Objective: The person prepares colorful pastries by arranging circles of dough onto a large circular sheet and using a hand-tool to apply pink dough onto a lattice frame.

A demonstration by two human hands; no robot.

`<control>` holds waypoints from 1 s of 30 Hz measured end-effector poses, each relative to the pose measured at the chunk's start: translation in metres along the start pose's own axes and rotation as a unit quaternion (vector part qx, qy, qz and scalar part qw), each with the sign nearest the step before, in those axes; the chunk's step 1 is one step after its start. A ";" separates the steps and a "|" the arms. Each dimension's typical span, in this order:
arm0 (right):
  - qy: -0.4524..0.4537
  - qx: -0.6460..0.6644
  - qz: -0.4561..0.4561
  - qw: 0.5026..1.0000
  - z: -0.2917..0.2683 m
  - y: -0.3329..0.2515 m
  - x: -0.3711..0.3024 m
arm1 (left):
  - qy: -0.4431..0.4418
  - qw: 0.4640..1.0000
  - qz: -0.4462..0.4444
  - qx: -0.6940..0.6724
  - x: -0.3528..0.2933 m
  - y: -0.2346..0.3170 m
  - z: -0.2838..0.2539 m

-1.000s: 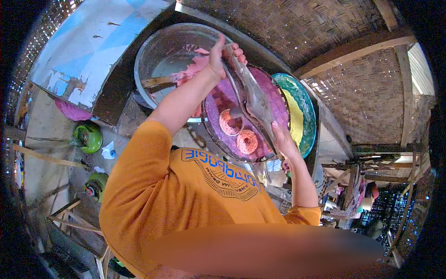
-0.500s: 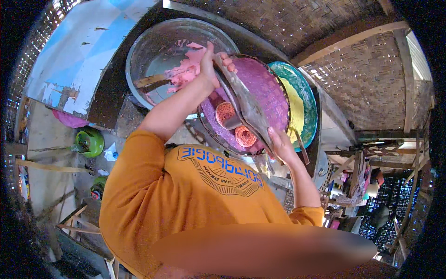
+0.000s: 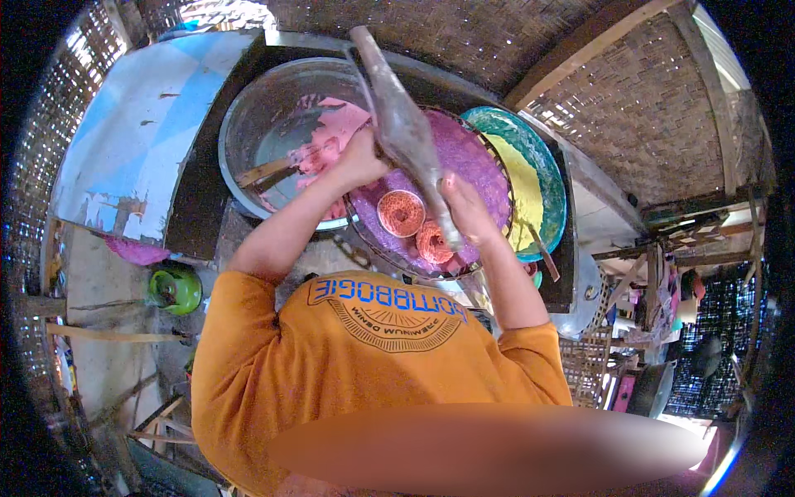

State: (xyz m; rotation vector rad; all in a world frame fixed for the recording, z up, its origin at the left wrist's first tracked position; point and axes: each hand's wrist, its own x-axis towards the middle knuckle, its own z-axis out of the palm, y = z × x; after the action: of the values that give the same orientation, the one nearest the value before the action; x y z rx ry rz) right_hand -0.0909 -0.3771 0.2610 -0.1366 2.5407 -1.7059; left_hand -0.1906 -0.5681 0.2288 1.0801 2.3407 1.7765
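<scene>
We have a long grey-brown tool (image 3: 406, 128) slanting between our two hands, wide in the middle and narrower at both ends. Our left hand (image 3: 364, 159) is grasping it from the left side, its fingers lost behind the broad part. Our right hand (image 3: 470, 214) lies along the lower end with the thumb against it; we cannot tell whether its fingers wrap around or only press.

Directly under the grip is a round tray (image 3: 484, 157) with a purple lining. Just below the left hand's hold sits one ring-shaped coil of orange strands (image 3: 401, 201), and beside the tool's lower tip a second coil (image 3: 432, 246); whether the tip touches it, we cannot say. Left of the grip stands a grey basin (image 3: 235, 142) with pink dough (image 3: 338, 132) and a wooden paddle (image 3: 263, 172); right of it, a teal basin (image 3: 553, 176) with yellow dough (image 3: 515, 176).

To handle the tool well, we should judge the weight to be mostly around its broad middle and bear it there with the left hand, guiding the narrow end with the right. Lifting that end a little would spare the coils, which look soft. An even, unhurried turn of both wrists together suits us best.
</scene>
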 end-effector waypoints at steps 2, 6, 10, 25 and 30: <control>-0.032 0.026 0.011 0.999 0.003 0.011 0.008 | 0.068 0.982 -0.148 0.096 -0.007 0.015 -0.012; 0.016 -0.405 -0.030 0.914 -0.006 0.053 0.018 | 0.164 0.986 0.016 0.029 -0.041 -0.040 -0.049; -0.008 -0.422 0.041 0.905 0.000 0.063 0.016 | 0.219 0.971 -0.060 -0.075 -0.098 -0.110 -0.087; -0.015 -0.454 -0.130 0.881 -0.001 0.055 0.022 | 0.304 0.927 -0.195 -0.099 -0.161 -0.054 -0.136; -0.040 -0.471 -0.080 0.878 -0.005 0.022 0.042 | 0.307 0.901 -0.164 -0.260 -0.175 -0.083 -0.138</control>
State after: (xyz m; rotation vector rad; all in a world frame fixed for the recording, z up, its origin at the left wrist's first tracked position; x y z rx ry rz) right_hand -0.1334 -0.3690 0.2417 -0.4577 3.0886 -0.3133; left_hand -0.1549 -0.7857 0.1401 0.0403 1.8850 2.6173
